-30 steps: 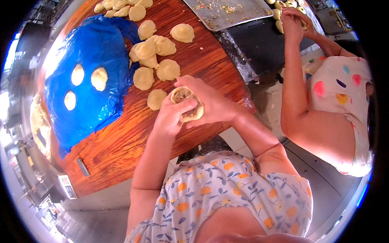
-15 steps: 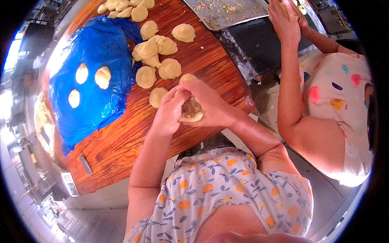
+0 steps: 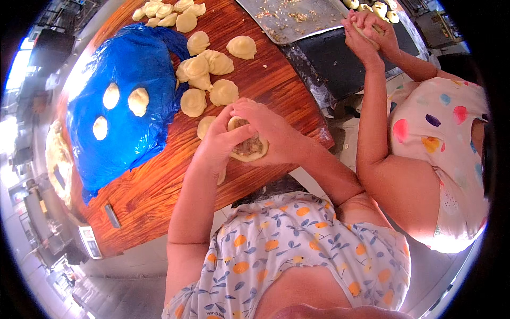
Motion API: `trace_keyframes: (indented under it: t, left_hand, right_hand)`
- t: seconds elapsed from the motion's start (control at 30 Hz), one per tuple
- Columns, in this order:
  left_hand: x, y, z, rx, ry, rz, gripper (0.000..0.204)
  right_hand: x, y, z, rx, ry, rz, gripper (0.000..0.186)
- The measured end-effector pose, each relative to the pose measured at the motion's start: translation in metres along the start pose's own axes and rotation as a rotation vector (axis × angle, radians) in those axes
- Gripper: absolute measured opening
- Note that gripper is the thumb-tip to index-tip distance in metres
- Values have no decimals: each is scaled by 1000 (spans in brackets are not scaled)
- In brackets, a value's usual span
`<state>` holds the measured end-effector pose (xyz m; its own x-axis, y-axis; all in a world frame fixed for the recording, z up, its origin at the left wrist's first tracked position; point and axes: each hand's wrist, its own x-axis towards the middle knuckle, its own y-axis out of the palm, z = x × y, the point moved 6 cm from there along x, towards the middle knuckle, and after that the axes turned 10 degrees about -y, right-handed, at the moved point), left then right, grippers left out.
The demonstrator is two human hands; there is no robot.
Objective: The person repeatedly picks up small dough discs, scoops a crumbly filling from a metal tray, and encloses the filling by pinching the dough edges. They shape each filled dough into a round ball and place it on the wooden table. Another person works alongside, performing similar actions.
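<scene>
Between my two hands is a round of dough (image 3: 254, 155) with a brownish, crumbly filling (image 3: 245, 139) showing in its middle. My left hand (image 3: 222, 133) grips its left side, the thumb reaching across toward the filling. Curled round the far and right side is my right hand (image 3: 273, 130), its fingertips meeting the left ones at the top edge. The fingers hide part of the rim. Just beyond my hands on the wooden table lie flat dough pieces, among them one (image 3: 223, 92) and another (image 3: 193, 102); a further piece (image 3: 206, 126) is partly covered by my left hand.
Blue plastic sheeting (image 3: 127, 69) covers a mound at left, three dough pieces on top. More dough (image 3: 186, 22) sits at the far edge. A crumb-strewn metal tray (image 3: 281, 24) and a black surface (image 3: 345, 66) stand at right, where a co-worker's hands (image 3: 366, 40) hold dough.
My left thumb has shifted lower over the filling, and more of the dough's opening shows. The co-worker's hands have moved lower in view, uncovering several pale round pieces behind them.
</scene>
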<state>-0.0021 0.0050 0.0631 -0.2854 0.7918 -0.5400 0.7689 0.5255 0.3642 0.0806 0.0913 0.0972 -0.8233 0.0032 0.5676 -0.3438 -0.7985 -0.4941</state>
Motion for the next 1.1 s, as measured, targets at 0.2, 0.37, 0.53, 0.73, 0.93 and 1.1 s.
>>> trace_keyframes:
  t: [0.2, 0.37, 0.53, 0.73, 0.93, 1.1]
  left_hand:
    - [-4, -10, 27, -199, 154, -234, 44]
    - [-12, -4, 29, -480, 9, -65, 41]
    - [-14, 3, 18, -269, 35, -136, 46]
    - [-12, 4, 5, -57, 134, -107, 52]
    - [-9, 5, 14, -296, 155, -46, 65]
    - [-20, 3, -1, -213, 88, 41, 65]
  right_hand:
    - [-9, 10, -15, -9, 160, -221, 79]
    - [-3, 4, -7, -5, 55, -68, 77]
    - [0, 7, -4, 8, 77, -129, 70]
    - [-5, 12, -2, -117, 117, -254, 66]
    - [2, 6, 0, -91, 165, -157, 73]
    - [5, -5, 1, 200, 277, -62, 80]
